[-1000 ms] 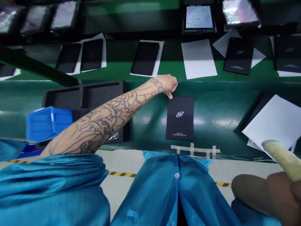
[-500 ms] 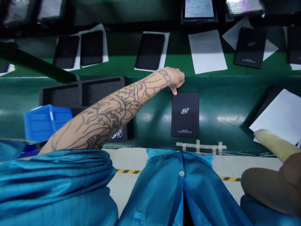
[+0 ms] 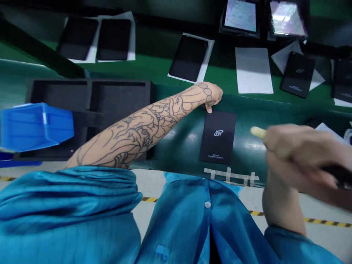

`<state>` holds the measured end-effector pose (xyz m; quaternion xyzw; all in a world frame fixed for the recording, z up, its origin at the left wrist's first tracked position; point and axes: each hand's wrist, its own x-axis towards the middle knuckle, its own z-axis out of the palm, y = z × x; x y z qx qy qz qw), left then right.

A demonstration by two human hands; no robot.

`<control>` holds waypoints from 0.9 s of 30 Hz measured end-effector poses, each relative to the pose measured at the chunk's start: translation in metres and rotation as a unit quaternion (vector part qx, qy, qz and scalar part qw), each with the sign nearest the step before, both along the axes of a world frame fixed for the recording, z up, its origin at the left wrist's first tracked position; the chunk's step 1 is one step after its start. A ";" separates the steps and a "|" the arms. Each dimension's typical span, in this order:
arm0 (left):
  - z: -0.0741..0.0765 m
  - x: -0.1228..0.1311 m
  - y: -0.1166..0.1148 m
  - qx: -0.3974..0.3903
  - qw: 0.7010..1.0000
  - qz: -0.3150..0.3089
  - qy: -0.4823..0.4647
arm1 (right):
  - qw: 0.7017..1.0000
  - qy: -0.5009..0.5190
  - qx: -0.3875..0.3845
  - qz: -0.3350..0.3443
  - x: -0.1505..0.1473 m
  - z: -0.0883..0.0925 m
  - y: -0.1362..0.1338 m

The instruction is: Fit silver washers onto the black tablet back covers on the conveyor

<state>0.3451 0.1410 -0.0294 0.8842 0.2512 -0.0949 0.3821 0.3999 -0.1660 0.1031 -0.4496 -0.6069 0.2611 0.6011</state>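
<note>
A black tablet (image 3: 218, 137) lies with its logo side up on the green bench in front of me. At its top left corner is my left hand (image 3: 213, 94), reached across from a tattooed forearm. Its fingers are curled closed, and the thumb tip meets the tablet's top edge; the inside of the fist is hidden. My right hand (image 3: 299, 150) is raised to the right of the tablet, smeared by motion. A yellowish cover sits on one fingertip pointing left. The fingers look wrapped round a dark thing (image 3: 337, 174) that I cannot make out.
Black trays (image 3: 118, 99) and a blue bin (image 3: 38, 126) stand left. Along the raised shelf lie several tablets (image 3: 189, 58) on white sheets and a bare sheet (image 3: 254, 69). Two lit screens (image 3: 240, 16) stand behind. Tape strips (image 3: 231, 176) mark the front edge.
My right hand has come in from the lower right and risen towards the tablet. The left hand stays at the tablet's top corner. The whole view has shifted slightly.
</note>
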 end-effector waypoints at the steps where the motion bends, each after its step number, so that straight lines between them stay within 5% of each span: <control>1: 0.006 -0.007 -0.003 0.011 0.998 -0.017 0.053 | 0.999 0.042 0.020 -0.011 -0.004 -0.007 0.018; 5: 0.025 -0.045 -0.019 0.045 0.995 -0.048 0.073 | 0.987 0.134 -0.093 -0.008 -0.023 -0.044 0.095; 10: 0.042 -0.121 -0.046 0.068 0.985 0.050 -0.150 | 0.977 0.173 -0.124 -0.015 -0.039 -0.072 0.149; 14: 0.067 -0.208 -0.067 0.158 0.934 0.209 -0.244 | 0.974 0.192 -0.121 0.008 -0.047 -0.083 0.159; 18: 0.087 -0.307 -0.084 0.228 0.917 0.285 -0.161 | 0.970 0.200 -0.132 0.036 -0.050 -0.088 0.162; 21: 0.084 -0.366 -0.095 0.257 0.912 0.310 -0.080 | 0.968 0.196 -0.150 0.051 -0.051 -0.088 0.164; 24: 0.073 -0.398 -0.103 0.254 0.916 0.308 -0.024 | 0.968 0.172 -0.166 0.074 -0.051 -0.090 0.165; 27: 0.064 -0.402 -0.108 0.244 0.922 0.300 -0.017 | 0.969 0.175 -0.156 0.085 -0.052 -0.092 0.164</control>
